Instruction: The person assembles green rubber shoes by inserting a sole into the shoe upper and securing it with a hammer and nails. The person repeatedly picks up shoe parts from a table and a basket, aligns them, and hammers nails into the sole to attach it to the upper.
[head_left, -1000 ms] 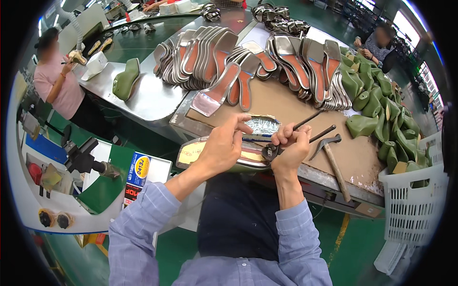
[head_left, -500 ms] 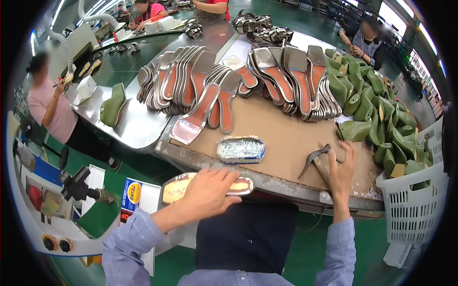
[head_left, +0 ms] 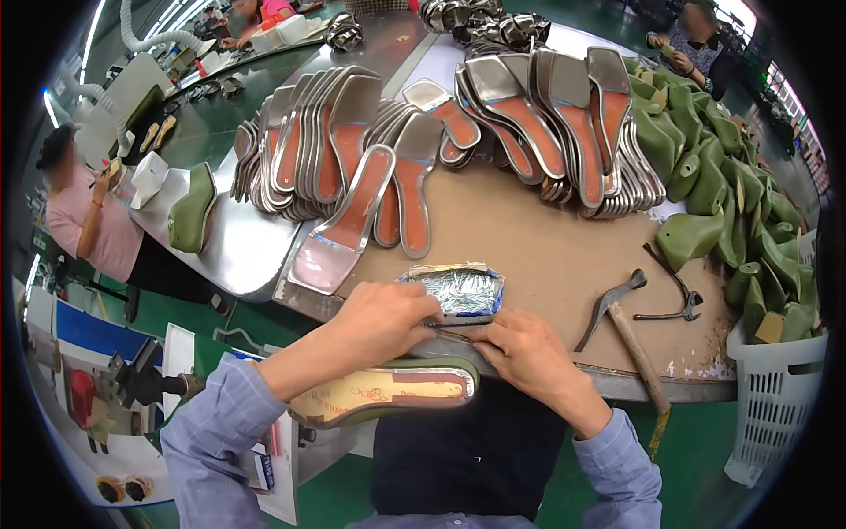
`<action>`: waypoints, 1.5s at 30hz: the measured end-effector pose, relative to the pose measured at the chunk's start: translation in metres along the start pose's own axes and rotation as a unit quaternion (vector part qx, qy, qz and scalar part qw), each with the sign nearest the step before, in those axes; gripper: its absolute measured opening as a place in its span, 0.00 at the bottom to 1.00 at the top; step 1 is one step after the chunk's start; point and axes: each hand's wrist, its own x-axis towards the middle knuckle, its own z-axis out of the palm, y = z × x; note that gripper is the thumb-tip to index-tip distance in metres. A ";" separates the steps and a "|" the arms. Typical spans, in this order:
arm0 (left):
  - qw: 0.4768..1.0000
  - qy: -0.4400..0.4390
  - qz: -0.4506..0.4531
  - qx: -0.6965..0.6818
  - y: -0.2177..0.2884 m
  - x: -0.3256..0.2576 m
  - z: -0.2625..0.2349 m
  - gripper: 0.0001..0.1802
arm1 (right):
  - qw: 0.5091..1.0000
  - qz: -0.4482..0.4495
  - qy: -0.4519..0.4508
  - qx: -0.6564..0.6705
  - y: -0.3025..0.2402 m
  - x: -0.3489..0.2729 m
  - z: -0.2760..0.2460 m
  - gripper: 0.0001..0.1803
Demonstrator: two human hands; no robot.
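Note:
My left hand (head_left: 388, 322) is curled at the front edge of a foil tray of small nails (head_left: 458, 289), its fingertips pinched on a thin dark bit there. My right hand (head_left: 524, 353) rests on the table edge just right of it, thumb and forefinger touching the same spot; what it grips is hidden. A green shoe last with a silver-rimmed yellow insole (head_left: 388, 392) lies below the table edge, under my left forearm. A hammer (head_left: 621, 322) and pliers (head_left: 674, 295) lie on the brown board (head_left: 546, 247), right of my right hand.
Silver and orange insoles (head_left: 397, 167) are stacked in rows at the back. Green lasts (head_left: 723, 176) pile up at the right above a white basket (head_left: 775, 397). A person in pink (head_left: 88, 220) sits at the left; other people work at the far end.
My right hand let go of the tools and came left to the nail tray. My left hand rose from the last to the tray. The last now lies under my forearm.

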 end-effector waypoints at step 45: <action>0.941 0.149 -0.087 -0.292 0.071 -0.049 0.005 0.06 | 0.931 0.320 0.169 0.037 -0.049 -0.169 -0.044 0.31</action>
